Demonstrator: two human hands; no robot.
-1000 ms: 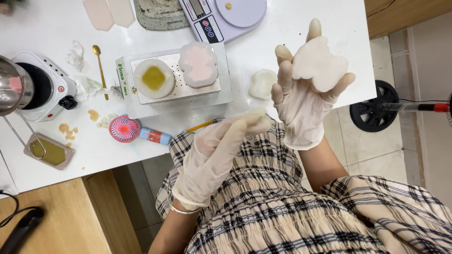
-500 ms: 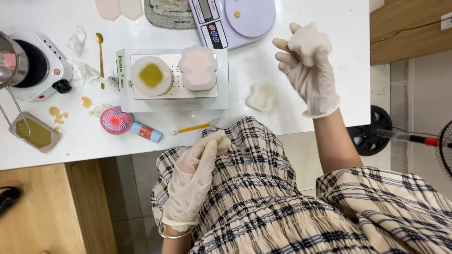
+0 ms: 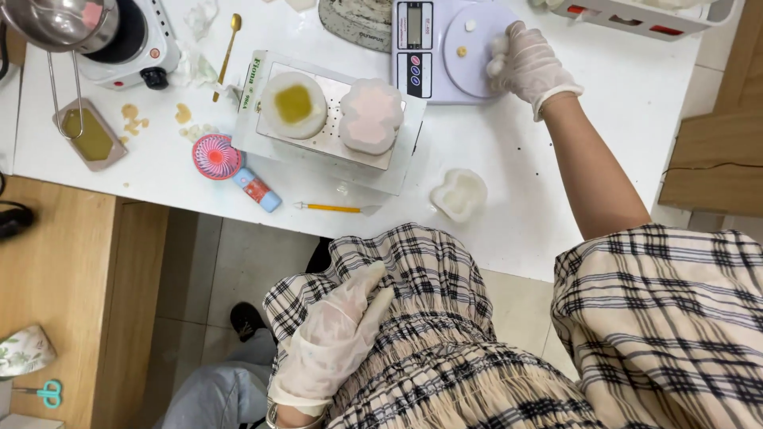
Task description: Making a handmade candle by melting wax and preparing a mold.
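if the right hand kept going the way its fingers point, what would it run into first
The right hand points left across the round plate of the kitchen scale. Going on, it would probably first meet the small pale bits lying on that plate, then the scale's display panel; height is unclear.

Both hands wore thin, translucent whitish disposable gloves, wrinkled at the knuckles and loose at the cuffs: the left hand [image 3: 334, 338] and the right hand [image 3: 528, 63] alike; the right forearm was bare from the glove cuff to a short sleeve; the garment was a cream fabric checked in black, gathered into fine smocked pleats across the front.
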